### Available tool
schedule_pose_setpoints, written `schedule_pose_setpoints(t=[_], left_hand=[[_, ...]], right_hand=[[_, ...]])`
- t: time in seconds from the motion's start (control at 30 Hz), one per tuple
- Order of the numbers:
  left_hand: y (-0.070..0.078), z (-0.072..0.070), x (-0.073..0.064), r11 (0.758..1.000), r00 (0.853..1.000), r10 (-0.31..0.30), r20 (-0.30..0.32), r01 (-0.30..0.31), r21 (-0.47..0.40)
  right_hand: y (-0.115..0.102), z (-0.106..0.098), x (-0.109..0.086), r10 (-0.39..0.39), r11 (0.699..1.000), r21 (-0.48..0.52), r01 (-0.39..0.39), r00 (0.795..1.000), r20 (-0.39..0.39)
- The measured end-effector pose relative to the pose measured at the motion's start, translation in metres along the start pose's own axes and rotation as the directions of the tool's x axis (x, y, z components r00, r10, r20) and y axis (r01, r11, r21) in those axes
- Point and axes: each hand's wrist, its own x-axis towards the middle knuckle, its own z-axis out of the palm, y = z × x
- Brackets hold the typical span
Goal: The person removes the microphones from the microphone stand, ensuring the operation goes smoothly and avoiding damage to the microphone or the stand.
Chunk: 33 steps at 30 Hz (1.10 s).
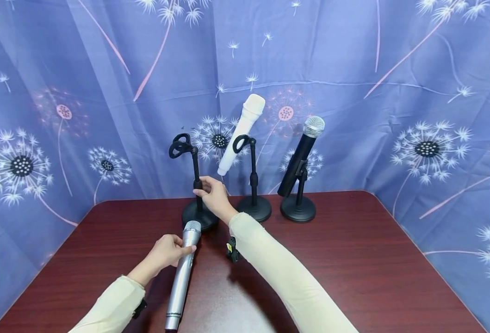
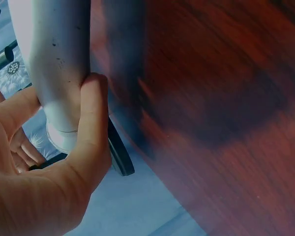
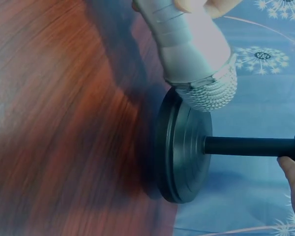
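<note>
My left hand (image 1: 166, 252) grips a silver microphone (image 1: 181, 280) near its mesh head, thumb across the top. The microphone's head points away from me, toward the base of the left black stand (image 1: 200, 215); in the right wrist view its mesh (image 3: 214, 91) overlaps the round base (image 3: 184, 147). At that stand's pole, my right hand (image 1: 214, 196) pinches the collar between thumb and fingers. The stand's looped clip (image 1: 180, 145) at the top holds nothing. In the left wrist view the fingers (image 2: 92, 113) wrap the silver body (image 2: 54, 54).
A white microphone (image 1: 241, 134) leans in the middle stand (image 1: 254, 185), and a black microphone with a silver head (image 1: 299, 157) sits in the right stand (image 1: 298, 209). All stand along the far edge of the reddish-brown table (image 1: 353, 259), before a blue dandelion-print curtain (image 1: 344, 51).
</note>
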Motion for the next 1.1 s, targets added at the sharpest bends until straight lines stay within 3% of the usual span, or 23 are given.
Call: schedule_pose_setpoints(t=[0.67, 1.1], left_hand=[[-0.007, 0.005, -0.004, 1.0, 0.999, -0.009, 0.037, 0.009, -0.002], [-0.009, 0.006, -0.004, 0.999, 0.999, -0.033, 0.039, 0.033, -0.001]], right_hand=[[0.013, 0.013, -0.002, 0.02, 1.0, -0.015, -0.02, 1.0, -0.007], [0.016, 0.015, -0.003, -0.006, 0.996, -0.084, 0.01, 0.999, 0.045]])
